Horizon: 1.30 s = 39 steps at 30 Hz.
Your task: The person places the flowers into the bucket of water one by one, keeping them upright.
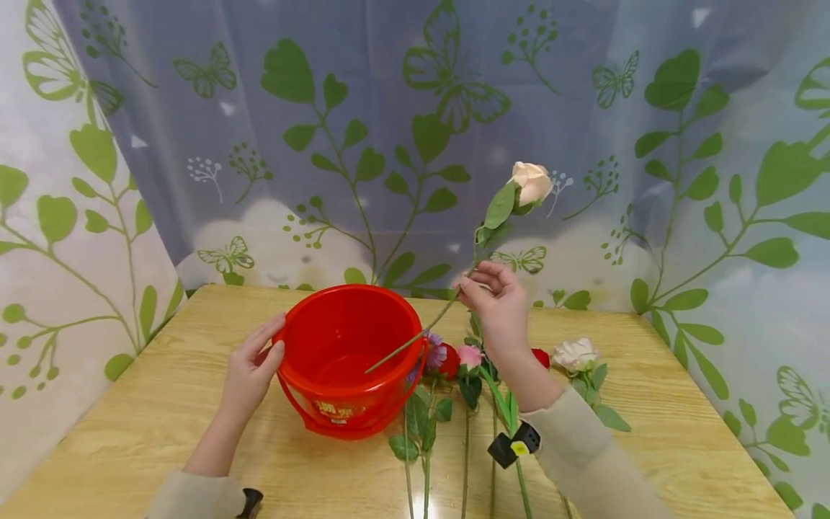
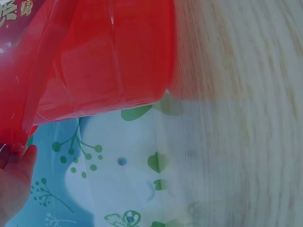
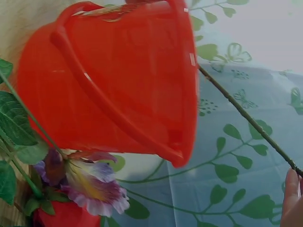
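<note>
A red plastic bucket [image 1: 350, 404] stands upright on the wooden table, its handle hanging down at the front. My left hand [image 1: 253, 364] grips the bucket's left rim, thumb on the near side; the left wrist view shows only part of that hand [image 2: 16, 182]. My right hand [image 1: 496, 303] pinches the stem of a pale peach rose [image 1: 532, 183], held slanting with its bloom up to the right. The rose's stem [image 1: 415, 339] reaches over the bucket's right rim, its lower end inside the opening. In the right wrist view, fingertips [image 3: 291, 194] touch that stem.
Right of the bucket lie several artificial flowers: a purple one [image 1: 436, 352], a red rose [image 1: 449, 362], a pink one [image 1: 470, 356] and a white rose [image 1: 576, 355]. Their stems point toward me. A patterned curtain [image 1: 389, 65] hangs behind the wooden table [image 1: 674, 432].
</note>
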Each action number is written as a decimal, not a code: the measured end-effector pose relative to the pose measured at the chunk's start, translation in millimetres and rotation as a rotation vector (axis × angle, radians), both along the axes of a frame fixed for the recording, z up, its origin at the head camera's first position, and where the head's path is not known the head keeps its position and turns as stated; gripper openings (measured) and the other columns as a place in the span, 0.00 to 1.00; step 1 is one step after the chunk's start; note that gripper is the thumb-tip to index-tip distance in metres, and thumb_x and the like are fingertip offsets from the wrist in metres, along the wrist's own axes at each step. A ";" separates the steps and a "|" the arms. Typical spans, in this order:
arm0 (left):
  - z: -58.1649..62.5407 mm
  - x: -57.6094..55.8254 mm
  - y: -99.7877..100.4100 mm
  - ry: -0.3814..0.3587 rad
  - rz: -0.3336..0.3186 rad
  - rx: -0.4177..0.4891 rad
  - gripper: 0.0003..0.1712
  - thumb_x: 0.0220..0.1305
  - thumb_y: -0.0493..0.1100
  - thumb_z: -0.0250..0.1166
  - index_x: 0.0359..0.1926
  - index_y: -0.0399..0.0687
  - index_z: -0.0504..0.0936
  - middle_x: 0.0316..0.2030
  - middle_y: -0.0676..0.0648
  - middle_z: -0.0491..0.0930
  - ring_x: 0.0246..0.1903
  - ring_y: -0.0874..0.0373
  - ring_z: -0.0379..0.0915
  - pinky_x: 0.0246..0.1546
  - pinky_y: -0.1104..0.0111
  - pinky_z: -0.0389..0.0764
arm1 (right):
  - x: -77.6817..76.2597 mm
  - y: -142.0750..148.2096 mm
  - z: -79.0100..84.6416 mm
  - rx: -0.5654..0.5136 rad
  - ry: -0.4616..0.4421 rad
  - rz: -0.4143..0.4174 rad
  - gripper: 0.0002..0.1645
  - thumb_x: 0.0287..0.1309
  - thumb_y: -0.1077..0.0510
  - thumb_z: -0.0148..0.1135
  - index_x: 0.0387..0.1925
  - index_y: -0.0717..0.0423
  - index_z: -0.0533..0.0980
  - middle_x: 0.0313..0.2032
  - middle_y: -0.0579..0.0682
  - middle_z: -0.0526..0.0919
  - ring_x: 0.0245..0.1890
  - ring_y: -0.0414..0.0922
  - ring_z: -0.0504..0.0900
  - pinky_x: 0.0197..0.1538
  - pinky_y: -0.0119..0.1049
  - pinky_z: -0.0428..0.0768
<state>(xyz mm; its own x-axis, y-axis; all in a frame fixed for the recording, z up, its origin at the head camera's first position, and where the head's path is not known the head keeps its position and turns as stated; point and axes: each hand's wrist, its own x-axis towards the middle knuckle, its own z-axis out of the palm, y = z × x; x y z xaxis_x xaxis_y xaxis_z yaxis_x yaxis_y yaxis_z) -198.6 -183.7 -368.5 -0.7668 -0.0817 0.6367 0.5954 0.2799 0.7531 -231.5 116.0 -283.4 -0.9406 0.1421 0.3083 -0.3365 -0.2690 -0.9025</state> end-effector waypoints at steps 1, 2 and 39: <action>-0.1 0.3 -0.2 0.002 0.001 0.002 0.18 0.54 0.21 0.51 0.48 0.19 0.69 0.50 0.25 0.67 0.48 0.75 0.64 0.41 0.83 0.69 | 0.1 -2.8 -1.6 0.009 0.008 0.005 0.13 0.52 0.73 0.55 0.40 0.62 0.68 0.30 0.48 0.74 0.29 0.40 0.79 0.36 0.33 0.79; -0.1 0.5 -0.4 0.005 0.002 0.005 0.18 0.54 0.20 0.51 0.48 0.18 0.69 0.49 0.25 0.67 0.48 0.74 0.64 0.41 0.83 0.69 | 0.1 -5.6 -3.2 0.024 0.015 0.008 0.13 0.52 0.73 0.55 0.40 0.63 0.68 0.30 0.49 0.74 0.29 0.40 0.79 0.37 0.33 0.79; -3.0 -0.5 -1.8 0.002 -0.007 0.005 0.18 0.54 0.20 0.52 0.48 0.19 0.70 0.49 0.23 0.66 0.48 0.74 0.65 0.40 0.81 0.70 | 24.9 -54.3 -18.9 0.454 0.134 0.072 0.12 0.48 0.72 0.58 0.38 0.72 0.71 0.32 0.62 0.77 0.32 0.56 0.77 0.34 0.31 0.78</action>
